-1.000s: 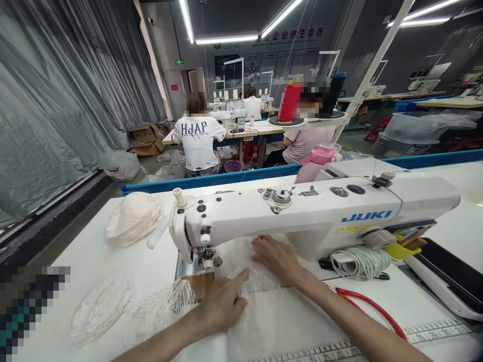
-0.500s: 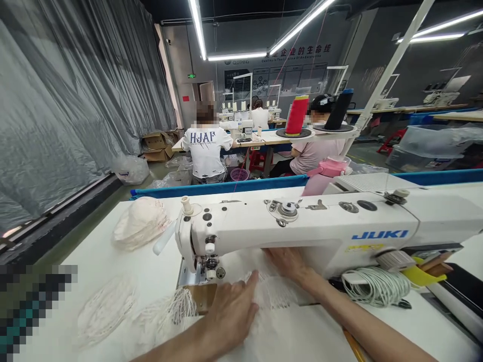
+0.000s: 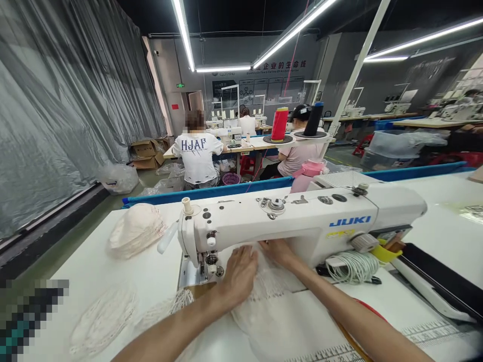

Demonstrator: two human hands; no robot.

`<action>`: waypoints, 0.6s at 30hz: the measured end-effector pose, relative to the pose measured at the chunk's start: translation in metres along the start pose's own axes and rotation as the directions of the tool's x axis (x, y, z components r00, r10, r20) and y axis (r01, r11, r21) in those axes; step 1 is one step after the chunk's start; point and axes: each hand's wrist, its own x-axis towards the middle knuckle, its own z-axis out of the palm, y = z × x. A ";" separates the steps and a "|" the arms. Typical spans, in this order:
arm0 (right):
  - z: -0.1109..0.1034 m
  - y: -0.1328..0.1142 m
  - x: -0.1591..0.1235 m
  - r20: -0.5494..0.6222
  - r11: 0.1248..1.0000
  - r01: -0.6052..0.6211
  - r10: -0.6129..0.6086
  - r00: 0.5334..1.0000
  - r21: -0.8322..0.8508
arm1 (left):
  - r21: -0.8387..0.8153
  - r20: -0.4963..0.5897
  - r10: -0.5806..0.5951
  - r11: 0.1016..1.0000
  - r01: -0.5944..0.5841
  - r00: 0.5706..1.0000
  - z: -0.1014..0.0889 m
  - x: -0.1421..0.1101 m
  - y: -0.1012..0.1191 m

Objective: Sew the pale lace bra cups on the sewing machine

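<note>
My left hand (image 3: 241, 269) lies flat on sheer white fabric (image 3: 267, 291), fingers stretched forward beneath the sewing machine's arm, to the right of the needle area. My right hand (image 3: 279, 252) is just beside it, with bent fingers at the far part of the fabric; its fingertips are partly hidden under the machine arm and look closed on the cloth. The white sewing machine (image 3: 302, 218) stands across the table. The fabric carries a fringed lace band and spreads toward me. Left of my left arm lies a fringed lace piece (image 3: 166, 309).
On the left are a flat lace oval (image 3: 103, 319) and a bundled pale cloth (image 3: 136, 229). A coiled pale cord (image 3: 352, 267) lies under the machine's right end. Ruler markings (image 3: 430, 329) run along the near table. Red (image 3: 279, 124) and black (image 3: 314, 119) thread cones stand behind; people sit beyond.
My left hand has moved forward and flattened out, with its index finger no longer pointing alone. The fabric has shifted away with the hands. The view has turned right, showing more table.
</note>
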 end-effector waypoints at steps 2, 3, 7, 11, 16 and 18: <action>-0.003 -0.001 -0.002 0.011 1.000 -0.020 0.020 1.000 -0.003 | -0.016 -0.013 -0.002 1.000 0.001 1.000 0.003 0.017 -0.003; -0.004 -0.001 -0.003 0.011 1.000 -0.029 0.029 1.000 -0.004 | -0.024 -0.015 -0.006 1.000 0.006 1.000 0.004 0.023 -0.003; -0.007 -0.002 -0.002 -0.015 0.998 -0.060 0.060 0.998 0.003 | -0.042 -0.013 -0.033 0.999 0.032 0.999 0.008 0.025 -0.006; -0.005 -0.005 -0.002 -0.038 0.997 -0.071 0.072 0.997 0.030 | -0.047 -0.042 -0.073 0.996 0.071 0.996 0.005 0.016 -0.010; -0.004 -0.008 -0.004 -0.039 0.993 -0.101 0.103 0.994 0.057 | -0.064 -0.046 -0.057 0.996 0.054 0.997 0.008 0.029 -0.012; -0.008 -0.008 -0.006 -0.031 0.991 -0.110 0.113 0.993 0.074 | -0.071 -0.022 -0.066 0.995 0.064 0.998 0.013 0.039 -0.011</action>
